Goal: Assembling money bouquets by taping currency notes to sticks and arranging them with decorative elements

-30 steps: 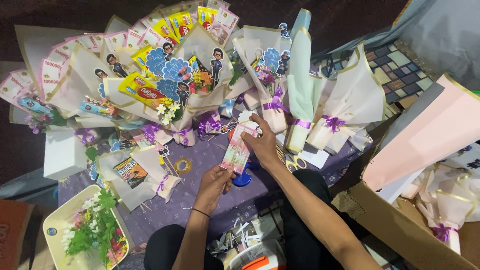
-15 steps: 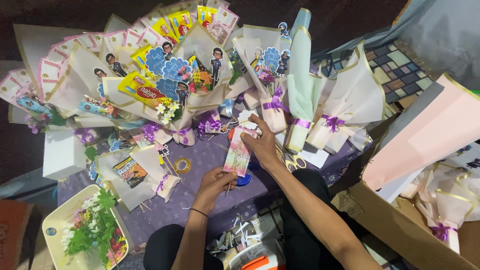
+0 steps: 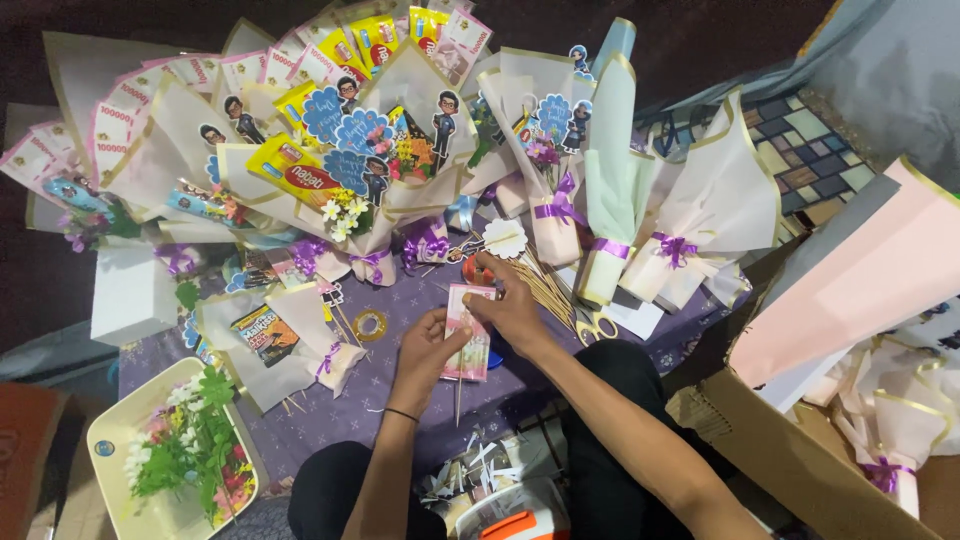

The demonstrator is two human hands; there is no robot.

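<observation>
Hands are gripping a pink banknote (image 3: 468, 345) on a thin wooden stick: the left hand (image 3: 428, 352) is pinching its lower side, the right hand (image 3: 512, 308) is closing over its top. Beyond the banknote, stiff paper-wrapped bouquets (image 3: 400, 160) with purple ribbons are crowding the purple cloth (image 3: 400, 380). Scissors (image 3: 597, 325) and a tape roll (image 3: 371, 325) are lying just beside it, leaving little open room.
</observation>
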